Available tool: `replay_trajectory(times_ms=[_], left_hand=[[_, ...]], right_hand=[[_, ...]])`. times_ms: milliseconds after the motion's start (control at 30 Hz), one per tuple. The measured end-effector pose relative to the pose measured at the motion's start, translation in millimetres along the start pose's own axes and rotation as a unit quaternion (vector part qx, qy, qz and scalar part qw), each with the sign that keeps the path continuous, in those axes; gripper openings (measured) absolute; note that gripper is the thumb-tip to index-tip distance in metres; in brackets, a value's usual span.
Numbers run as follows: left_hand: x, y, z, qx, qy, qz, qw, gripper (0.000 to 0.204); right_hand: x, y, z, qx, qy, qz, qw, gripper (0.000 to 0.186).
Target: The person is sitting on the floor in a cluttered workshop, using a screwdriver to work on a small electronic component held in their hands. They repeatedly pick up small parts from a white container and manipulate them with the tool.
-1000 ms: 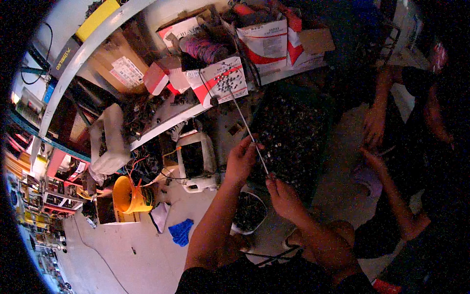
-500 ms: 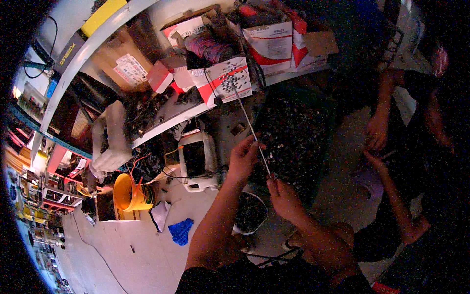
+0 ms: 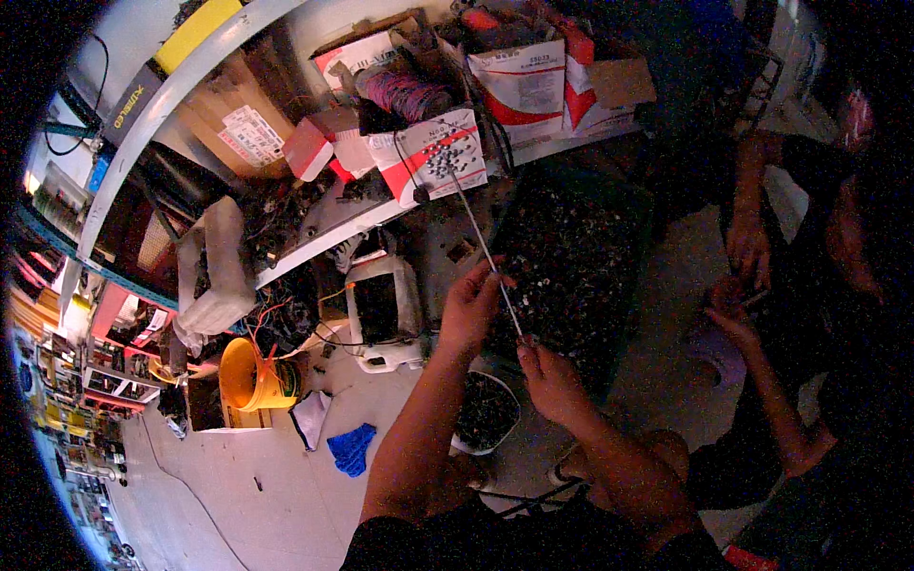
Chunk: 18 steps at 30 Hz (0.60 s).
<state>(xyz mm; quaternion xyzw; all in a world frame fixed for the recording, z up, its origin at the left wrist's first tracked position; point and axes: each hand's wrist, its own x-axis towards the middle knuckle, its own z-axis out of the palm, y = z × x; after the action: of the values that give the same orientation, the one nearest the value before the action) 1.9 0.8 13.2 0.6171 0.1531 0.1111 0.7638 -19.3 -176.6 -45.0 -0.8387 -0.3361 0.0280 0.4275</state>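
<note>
A thin straight metal rod (image 3: pixel 476 228) runs diagonally upward from my hands, its far end among a cluster of small silvery pieces (image 3: pixel 443 154) in front of a red-and-white box (image 3: pixel 390 171). My left hand (image 3: pixel 475 302) is closed round the rod partway along it. My right hand (image 3: pixel 550 382) grips its near end, thumb uppermost. Beneath the rod sits a dark green bin (image 3: pixel 619 352) heaped with small dark and shiny bits. A white container (image 3: pixel 514 419) with dark bits is below, between my forearms.
A shelf (image 3: pixel 333 230) holds cartons and a spool of wire (image 3: pixel 407 93). A yellow bucket (image 3: pixel 269 381), blue cloth (image 3: pixel 351 448) and cut plastic jug (image 3: pixel 398 362) sit on the floor at left. On the right, another person's hands (image 3: pixel 747 247) and arms are dimly visible.
My hands keep their grip on the rod with little movement. The other person's hands at the right have shifted slightly and come closer together.
</note>
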Motion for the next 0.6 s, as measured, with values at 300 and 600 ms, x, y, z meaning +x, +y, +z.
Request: replay_trajectory(times_ms=[300,600], left_hand=[[-9.7,15.2,-3.7,-0.028,0.000,-0.031,0.999,0.032],[-26.1,17.5,3.0,-0.080,-0.015,-0.093,0.992,0.024]], right_hand=[[18.6,-36.3,-35.7,0.702,-0.226,0.403,0.542,0.040],[15.3,-53.4,-30.6,0.648,-0.086,0.397,0.644,0.023]])
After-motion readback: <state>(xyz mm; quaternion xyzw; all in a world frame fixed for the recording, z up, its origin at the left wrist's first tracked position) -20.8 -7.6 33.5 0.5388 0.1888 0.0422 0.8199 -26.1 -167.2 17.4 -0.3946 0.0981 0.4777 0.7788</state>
